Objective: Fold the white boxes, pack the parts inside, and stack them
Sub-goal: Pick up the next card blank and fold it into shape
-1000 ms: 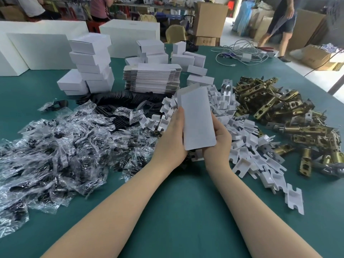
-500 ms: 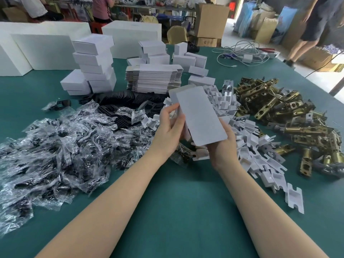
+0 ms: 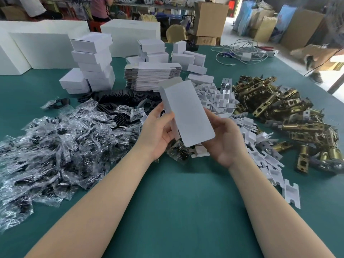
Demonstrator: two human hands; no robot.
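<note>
Green table (image 3: 176,211): bagged parts (image 3: 55,146), brass latches (image 3: 279,112), stacked boxes (image 3: 93,62).

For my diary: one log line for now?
white box | held above table | left hand grips left edge | right hand supports underside

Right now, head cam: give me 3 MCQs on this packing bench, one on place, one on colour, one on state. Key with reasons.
1. Where does the pile of brass latches lie relative to the held white box?
A. to its right
B. to its left
C. under it

2. What colour is the table?
A. red
B. teal green
C. bare wood

3. How is the white box held?
A. lying flat on the table
B. by the right hand alone
C. in both hands, above the table

Key:
1 A, the latches fill the right side.
2 B, teal surface throughout.
3 C, left hand and right hand each grip a side.
</note>
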